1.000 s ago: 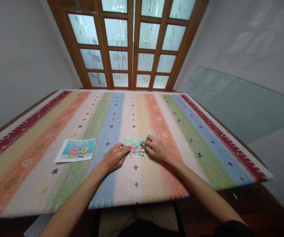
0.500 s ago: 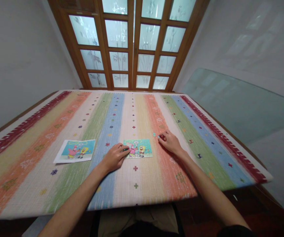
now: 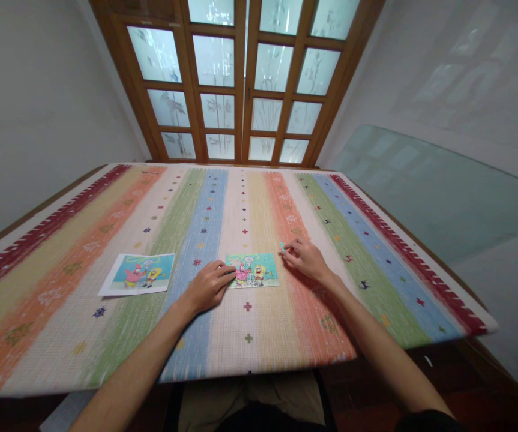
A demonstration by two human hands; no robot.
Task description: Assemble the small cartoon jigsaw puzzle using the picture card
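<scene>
A small cartoon jigsaw puzzle [image 3: 253, 270] lies on the striped table cover in front of me. My left hand [image 3: 208, 287] rests at its left edge, fingers curled, fingertips touching the puzzle. My right hand [image 3: 304, 258] sits just right of the puzzle's top right corner, fingers pinched on a small teal puzzle piece [image 3: 281, 246]. A printed reference picture [image 3: 139, 273] of the same cartoon lies flat to the left, apart from both hands.
The striped woven table cover [image 3: 222, 204] spans the whole tabletop. Wooden doors with frosted glass panes [image 3: 245, 78] stand behind the far edge. A glass sheet [image 3: 430, 186] leans against the right wall. The table's front edge is near my lap.
My right hand left the puzzle, went right to a loose teal piece and now brings it back toward the puzzle's top right corner. My left hand stayed at the left edge.
</scene>
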